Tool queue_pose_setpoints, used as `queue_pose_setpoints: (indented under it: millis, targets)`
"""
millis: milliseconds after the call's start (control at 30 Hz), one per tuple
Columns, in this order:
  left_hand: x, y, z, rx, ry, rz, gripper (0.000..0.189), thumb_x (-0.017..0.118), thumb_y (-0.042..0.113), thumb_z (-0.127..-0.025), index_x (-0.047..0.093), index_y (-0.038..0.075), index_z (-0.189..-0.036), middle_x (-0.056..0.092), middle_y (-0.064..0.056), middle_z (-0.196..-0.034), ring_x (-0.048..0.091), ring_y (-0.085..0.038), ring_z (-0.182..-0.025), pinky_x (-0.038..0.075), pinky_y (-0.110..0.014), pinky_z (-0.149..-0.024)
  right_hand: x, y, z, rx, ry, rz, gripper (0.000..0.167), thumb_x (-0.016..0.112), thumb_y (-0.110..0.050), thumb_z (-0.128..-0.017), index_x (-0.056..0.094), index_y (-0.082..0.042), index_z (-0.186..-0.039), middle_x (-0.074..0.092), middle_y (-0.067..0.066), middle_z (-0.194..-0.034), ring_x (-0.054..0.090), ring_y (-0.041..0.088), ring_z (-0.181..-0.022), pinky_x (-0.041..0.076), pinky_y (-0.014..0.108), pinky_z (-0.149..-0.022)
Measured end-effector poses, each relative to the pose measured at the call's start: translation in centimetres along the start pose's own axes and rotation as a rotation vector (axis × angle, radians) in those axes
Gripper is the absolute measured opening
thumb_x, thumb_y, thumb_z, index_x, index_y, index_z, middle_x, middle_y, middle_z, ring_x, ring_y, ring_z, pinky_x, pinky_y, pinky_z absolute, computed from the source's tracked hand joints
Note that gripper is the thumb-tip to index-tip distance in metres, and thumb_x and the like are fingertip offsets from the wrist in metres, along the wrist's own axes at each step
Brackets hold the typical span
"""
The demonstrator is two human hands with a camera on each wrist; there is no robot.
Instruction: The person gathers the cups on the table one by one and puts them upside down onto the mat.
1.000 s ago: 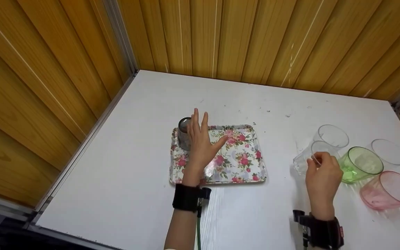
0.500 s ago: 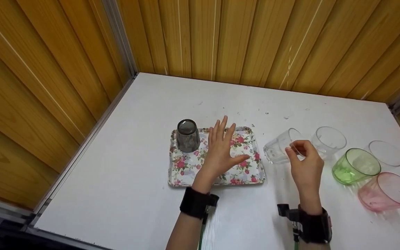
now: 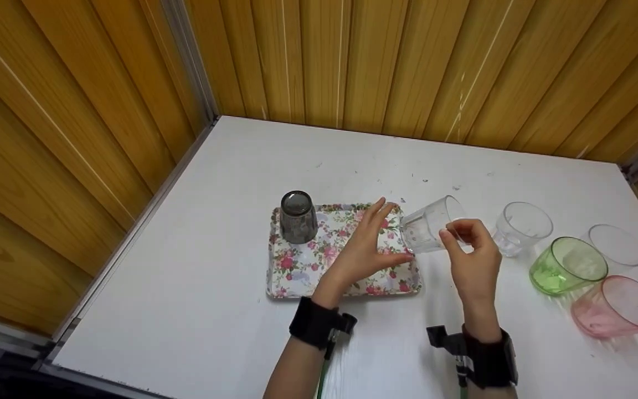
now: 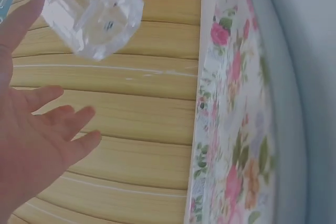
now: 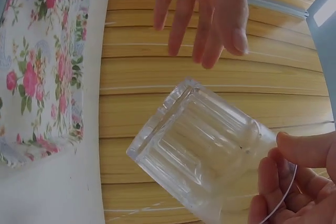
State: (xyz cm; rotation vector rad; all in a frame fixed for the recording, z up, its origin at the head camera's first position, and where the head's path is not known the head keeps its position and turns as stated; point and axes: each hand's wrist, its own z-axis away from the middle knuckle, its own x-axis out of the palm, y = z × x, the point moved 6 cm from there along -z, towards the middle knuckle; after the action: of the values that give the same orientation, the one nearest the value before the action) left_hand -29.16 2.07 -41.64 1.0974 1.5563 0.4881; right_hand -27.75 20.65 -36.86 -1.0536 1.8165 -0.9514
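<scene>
My right hand (image 3: 474, 263) pinches a clear tumbler (image 3: 427, 228) near its rim, thumb on one side and fingers on the other. The glass is tilted, its base pointing left over the right edge of a floral tray (image 3: 297, 280). Near that base is my left hand (image 3: 359, 255), thumb and fingers spread, holding nothing. In the right wrist view, a gap shows between the left fingertips and the tumbler (image 5: 199, 145). A dark grey glass (image 3: 298, 219) stands upside down at the tray's back left.
To the right stand another clear glass (image 3: 521, 227), a green glass (image 3: 565, 266) and a pink glass (image 3: 615, 307). A further clear glass (image 3: 617, 245) is partly hidden behind the green one. Wood-look panels (image 3: 330, 61) border the white table (image 3: 186, 277) at back and left.
My right hand has lifted the clear tumbler from the group of glasses and brought it left to the tray. My left hand has moved right, away from the grey glass, toward the tumbler.
</scene>
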Motion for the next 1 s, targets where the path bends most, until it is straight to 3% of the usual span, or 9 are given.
queue_pose_setpoints:
  millis: [133,200,367,533,733,1000]
  targets:
    - [0.5,-0.2,-0.1,-0.027,-0.049,0.077,0.098,0.085,0.028,-0.088,0.025,0.008,-0.163,0.022,-0.017,-0.168,0.031,-0.031,-0.151,0.037,-0.042,-0.117,0.7,-0.1,0.0,0.003,-0.041,-0.073,0.013,0.071,0.005,-0.093,0.065,0.013,-0.102,0.064,-0.004,-0.088,0.058,0.005,-0.089,0.042,0.023,-0.087]
    - [0.8,-0.3,-0.3,-0.030,-0.065,0.073,0.099,0.085,0.029,-0.088,0.024,0.008,-0.164,0.023,-0.017,-0.168,0.027,-0.030,-0.153,0.033,-0.041,-0.119,0.8,-0.3,0.0,0.006,-0.046,-0.091,0.013,0.070,0.007,-0.093,0.064,0.014,-0.102,0.064,-0.005,-0.088,0.058,0.006,-0.089,0.042,0.023,-0.087]
    - [1.1,-0.4,-0.6,-0.047,-0.085,0.057,0.100,0.085,0.031,-0.087,0.025,0.008,-0.164,0.030,-0.014,-0.166,0.033,-0.028,-0.151,0.031,-0.039,-0.120,0.7,-0.4,-0.2,0.009,-0.047,-0.142,0.011,0.069,0.011,-0.091,0.064,0.014,-0.101,0.064,-0.007,-0.087,0.058,0.006,-0.087,0.042,0.020,-0.086]
    - [1.0,-0.3,-0.8,-0.049,-0.063,0.054,0.097,0.085,0.027,-0.087,0.028,0.007,-0.162,0.036,-0.014,-0.164,0.036,-0.028,-0.149,0.031,-0.038,-0.120,1.0,-0.7,-0.3,0.018,-0.061,-0.240,0.010,0.067,0.015,-0.090,0.063,0.015,-0.099,0.064,-0.005,-0.088,0.060,0.006,-0.086,0.043,0.019,-0.085]
    - [0.7,-0.4,-0.7,-0.069,-0.038,0.062,0.091,0.085,0.026,-0.087,0.034,0.009,-0.161,0.040,-0.012,-0.161,0.039,-0.027,-0.147,0.033,-0.038,-0.119,1.1,-0.3,0.0,0.074,-0.053,-0.356,0.016,0.064,0.017,-0.091,0.068,0.002,-0.094,0.065,0.004,-0.093,0.062,0.010,-0.090,0.047,0.018,-0.087]
    - [0.4,-0.6,-0.3,-0.037,0.035,0.112,0.087,0.089,0.023,-0.083,0.043,0.008,-0.156,0.051,-0.011,-0.153,0.050,-0.023,-0.138,0.042,-0.034,-0.112,1.2,1.0,0.6,0.103,-0.033,-0.446,0.018,0.063,0.016,-0.092,0.069,0.000,-0.098,0.068,0.001,-0.095,0.064,0.010,-0.094,0.051,0.017,-0.087]
